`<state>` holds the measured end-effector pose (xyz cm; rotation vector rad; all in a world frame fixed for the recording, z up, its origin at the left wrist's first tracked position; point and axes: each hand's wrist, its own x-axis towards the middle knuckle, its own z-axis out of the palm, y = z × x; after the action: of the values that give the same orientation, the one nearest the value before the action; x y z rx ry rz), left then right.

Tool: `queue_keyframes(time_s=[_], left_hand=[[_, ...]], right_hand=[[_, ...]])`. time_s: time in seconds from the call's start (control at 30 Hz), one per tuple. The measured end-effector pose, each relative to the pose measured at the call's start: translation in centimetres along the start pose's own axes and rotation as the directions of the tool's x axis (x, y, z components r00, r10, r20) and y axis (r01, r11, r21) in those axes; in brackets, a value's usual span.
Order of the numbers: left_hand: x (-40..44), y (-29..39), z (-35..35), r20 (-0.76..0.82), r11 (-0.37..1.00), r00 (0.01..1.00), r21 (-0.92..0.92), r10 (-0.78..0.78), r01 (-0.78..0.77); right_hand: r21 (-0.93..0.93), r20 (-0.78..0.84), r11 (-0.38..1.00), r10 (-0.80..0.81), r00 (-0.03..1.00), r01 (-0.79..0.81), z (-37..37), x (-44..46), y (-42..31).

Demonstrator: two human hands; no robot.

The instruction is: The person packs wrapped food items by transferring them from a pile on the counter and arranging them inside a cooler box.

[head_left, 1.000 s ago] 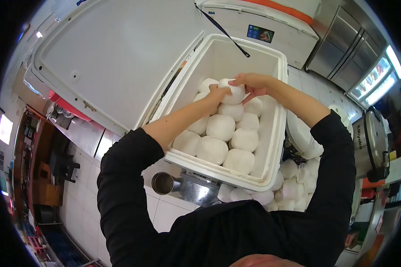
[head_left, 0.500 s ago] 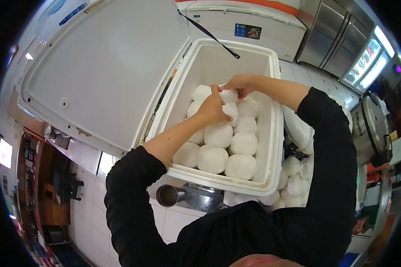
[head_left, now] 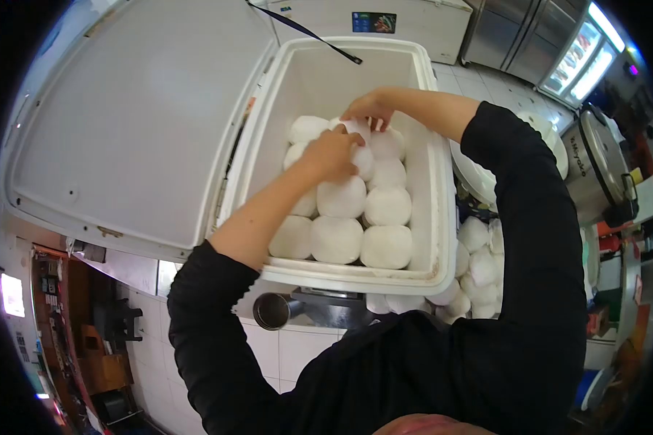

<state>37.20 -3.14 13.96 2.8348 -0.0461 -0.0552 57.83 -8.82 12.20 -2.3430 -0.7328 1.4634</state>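
Rows of white rounded bundles (head_left: 337, 239) fill the lower part of a large white cooler box (head_left: 432, 272). My left hand (head_left: 332, 154) reaches in from the left, its fingers curled over a white rounded bundle (head_left: 362, 162) in the middle column. Just beyond it, my right hand (head_left: 372, 109) bends down from the right with its fingers against another white rounded bundle (head_left: 356, 130) towards the back. The two hands are close together and partly cover these bundles. Whether the bundles are bagged or wrapped I cannot tell.
The cooler's lid (head_left: 134, 138) hangs open on the left, and a black strap (head_left: 305, 30) crosses the far rim. More white bundles (head_left: 479, 272) lie outside at the right, near a large cooker (head_left: 595, 167). A metal cylinder (head_left: 272, 310) sits below the front edge.
The view has shifted, so the cooler appears higher and further left. Both hands stay at the rear bundles; the right fingers have moved from around one bundle to over its top.
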Motion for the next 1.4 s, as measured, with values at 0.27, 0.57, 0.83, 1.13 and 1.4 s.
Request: queue_keyframes(time_s=[0.27, 0.57, 0.83, 1.13, 1.4], left_hand=[[-2.7, 0.2, -8.3, -0.031, 0.921, 0.998, -0.388, -0.048, 0.033], [-19.0, 17.6, -5.6, -0.543, 0.447, 0.823, -0.703, 0.163, -0.553], [-12.1, 33.7, 14.7, 0.136, 0.674, 0.987, -0.722, -0.082, 0.156], [-3.0, 48.9, 34.7, -0.152, 0.908, 0.961, -0.323, 0.230, -0.268], [5.3, 49.1, 38.9, 0.053, 0.886, 0.915, 0.234, 0.399, -0.400]], right_hand=[[-0.116, -0.050, 0.993, 0.012, 0.999, -0.018, -0.4, -0.4, -0.6], [-0.680, -0.210, 0.344, -0.938, 0.277, 0.648, 4.7, -21.4, 8.0], [-0.252, -0.467, 0.944, -0.311, 0.828, 0.212, 10.0, -38.2, 43.6], [-0.036, -0.784, 0.991, -0.108, 0.611, 0.130, 27.8, -29.0, 64.0], [0.026, -0.851, 0.996, -0.022, 0.525, 0.083, 30.2, -28.6, 65.0]])
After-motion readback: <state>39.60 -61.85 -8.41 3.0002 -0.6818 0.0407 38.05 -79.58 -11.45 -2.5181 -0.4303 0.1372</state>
